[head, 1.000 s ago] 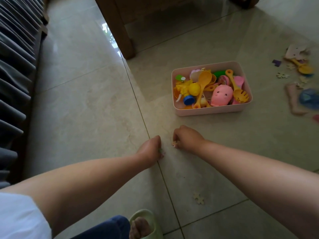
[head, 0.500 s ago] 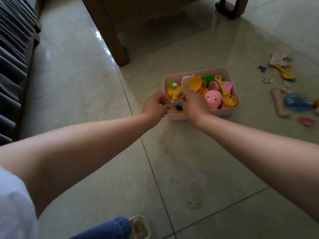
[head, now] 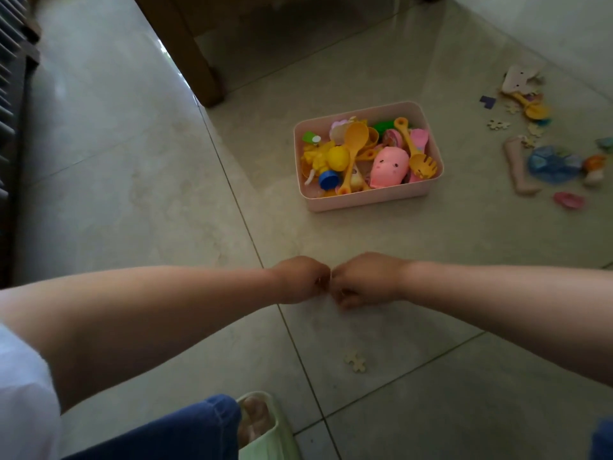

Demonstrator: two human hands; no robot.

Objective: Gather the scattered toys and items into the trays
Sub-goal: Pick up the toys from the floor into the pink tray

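Note:
A pink tray [head: 365, 199] stands on the tiled floor, filled with toys, among them a pink pig [head: 388, 167], a yellow spoon [head: 355, 137] and a yellow rake [head: 421, 162]. My left hand [head: 300, 280] and my right hand [head: 365, 280] are low over the floor in front of the tray. Their knuckles touch and the fingers curl under, hiding whatever lies beneath. A pale puzzle piece [head: 355, 361] lies on the floor just below them. At the right lie scattered toys: a blue toy [head: 552, 164], a small pink dish [head: 569, 200], a beige strip [head: 519, 167] and a yellow shovel [head: 534, 109].
A wooden furniture leg [head: 195, 61] stands behind the tray to the left. A dark slatted edge [head: 10, 94] runs along the far left. My foot in a green slipper [head: 265, 426] is at the bottom, beside my blue trouser leg.
Both hands rose from the floor to the tray's near left corner, then drew back. Now they are down near the floor again, knuckles together.

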